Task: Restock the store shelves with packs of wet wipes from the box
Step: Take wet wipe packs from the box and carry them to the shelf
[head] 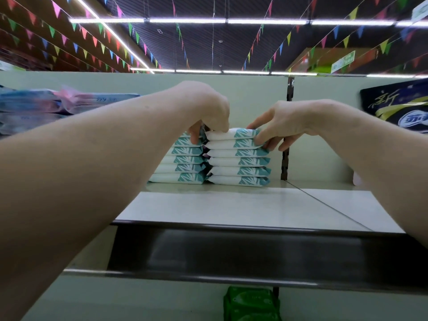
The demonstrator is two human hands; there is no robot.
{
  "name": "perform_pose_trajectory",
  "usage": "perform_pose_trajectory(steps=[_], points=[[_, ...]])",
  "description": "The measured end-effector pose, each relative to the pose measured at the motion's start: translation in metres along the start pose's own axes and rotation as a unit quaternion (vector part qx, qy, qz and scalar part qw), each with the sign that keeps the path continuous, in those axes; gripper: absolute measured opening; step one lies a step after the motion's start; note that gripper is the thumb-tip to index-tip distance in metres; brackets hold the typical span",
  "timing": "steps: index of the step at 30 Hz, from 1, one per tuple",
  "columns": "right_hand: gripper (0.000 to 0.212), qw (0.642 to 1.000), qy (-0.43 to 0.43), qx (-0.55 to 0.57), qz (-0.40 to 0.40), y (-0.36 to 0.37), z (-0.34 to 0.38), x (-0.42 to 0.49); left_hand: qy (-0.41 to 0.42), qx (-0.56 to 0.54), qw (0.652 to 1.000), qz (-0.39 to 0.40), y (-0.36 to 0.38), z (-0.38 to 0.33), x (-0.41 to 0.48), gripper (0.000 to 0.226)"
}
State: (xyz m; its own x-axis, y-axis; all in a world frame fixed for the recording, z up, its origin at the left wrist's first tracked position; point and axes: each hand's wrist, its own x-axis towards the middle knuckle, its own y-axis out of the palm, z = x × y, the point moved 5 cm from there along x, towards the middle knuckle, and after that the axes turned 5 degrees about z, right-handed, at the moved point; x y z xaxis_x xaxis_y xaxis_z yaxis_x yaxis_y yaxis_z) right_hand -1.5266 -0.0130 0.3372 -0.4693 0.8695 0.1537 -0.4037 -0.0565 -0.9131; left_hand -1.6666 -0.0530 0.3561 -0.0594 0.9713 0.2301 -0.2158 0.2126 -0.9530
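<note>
Store aisle, bunting [97, 42] overhead, pale shelf [231, 209] up high. Two stacks of wet wipes packs [187, 163] sit side by side at the back of it. The left hand [208, 107] and right hand [284, 121] each grip an end of the top pack [231, 134] on the right-hand stack, fingers [286, 143] curled round it.
</note>
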Motion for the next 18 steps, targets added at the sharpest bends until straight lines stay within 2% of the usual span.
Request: perform_pose_trajectory(steps=[12,15,18], points=[[0.055,1.000,-0.001,-0.021,-0.016,0.007,0.005,0.004,-0.004,0.006,1.000,0.027,0.010,-0.001,-0.001,0.032],[0.055,0.999,0.004,-0.035,0.001,0.007,0.007,-0.002,-0.004,0.075,0.997,0.012,0.005,-0.010,-0.014,0.028],[0.048,0.990,0.011,-0.138,0.014,0.001,0.019,-0.010,-0.002,0.160,0.987,-0.023,0.000,-0.023,-0.022,0.031]])
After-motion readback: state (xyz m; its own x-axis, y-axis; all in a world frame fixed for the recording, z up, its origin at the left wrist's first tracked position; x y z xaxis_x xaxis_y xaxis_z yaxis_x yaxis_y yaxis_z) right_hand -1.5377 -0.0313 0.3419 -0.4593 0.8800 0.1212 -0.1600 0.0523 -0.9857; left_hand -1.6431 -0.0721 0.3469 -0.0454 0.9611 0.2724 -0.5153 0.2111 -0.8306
